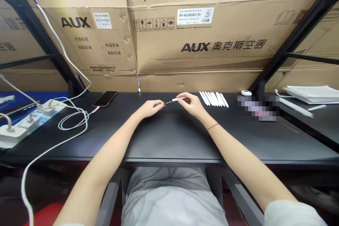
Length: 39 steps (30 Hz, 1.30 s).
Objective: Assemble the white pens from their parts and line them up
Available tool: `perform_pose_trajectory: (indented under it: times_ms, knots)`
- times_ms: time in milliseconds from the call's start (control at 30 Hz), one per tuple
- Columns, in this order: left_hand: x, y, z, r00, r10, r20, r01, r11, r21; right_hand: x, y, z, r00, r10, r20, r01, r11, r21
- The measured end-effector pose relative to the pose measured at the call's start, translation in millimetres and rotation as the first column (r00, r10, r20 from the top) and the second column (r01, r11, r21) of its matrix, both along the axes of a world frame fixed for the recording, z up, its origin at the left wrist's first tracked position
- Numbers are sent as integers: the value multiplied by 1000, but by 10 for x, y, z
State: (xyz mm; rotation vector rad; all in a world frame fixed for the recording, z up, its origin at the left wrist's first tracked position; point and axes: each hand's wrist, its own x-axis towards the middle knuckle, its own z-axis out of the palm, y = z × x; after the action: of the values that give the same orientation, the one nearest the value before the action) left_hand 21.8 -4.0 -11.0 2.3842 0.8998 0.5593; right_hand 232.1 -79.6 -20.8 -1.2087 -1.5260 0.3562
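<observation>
Both my hands meet over the far middle of the black desk (pixel 169 137). My right hand (pixel 191 105) pinches a white pen barrel (pixel 177 99) by its end. My left hand (pixel 150 108) is closed on the thin dark refill tip (pixel 167 102) that sticks out of the barrel toward it. A row of several white pens (pixel 214 99) lies just right of my right hand. A thin red string circles my right wrist.
A black phone (pixel 105 98) lies at the back left with a white cable (pixel 72 120) coiled beside it. Power strips (pixel 23 123) sit at the left edge. Cardboard boxes (pixel 196 39) wall the back. A stack of white sheets (pixel 312 93) and a small white round object (pixel 246 93) are on the right.
</observation>
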Motion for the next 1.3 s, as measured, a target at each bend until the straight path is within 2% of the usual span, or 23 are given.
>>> perform_pose_trajectory:
  times_ms: [367, 733, 900, 1100, 1300]
  knots:
    - [14, -19, -1, 1000, -20, 2, 20, 1000, 4, -21, -12, -22, 999, 33, 21, -32, 999, -17]
    - [38, -19, -20, 999, -32, 8, 32, 999, 35, -77, -37, -29, 992, 36, 123, -33, 999, -22]
    - [54, -39, 2, 999, -43, 30, 42, 999, 14, -87, -26, -50, 995, 39, 89, -36, 999, -33]
    - [43, -22, -1, 999, -33, 27, 31, 998, 53, -58, -12, -78, 996, 84, 22, -83, 995, -52]
    - [52, -5, -25, 997, -51, 53, 44, 992, 114, -57, -41, -27, 995, 43, 86, -40, 999, -37]
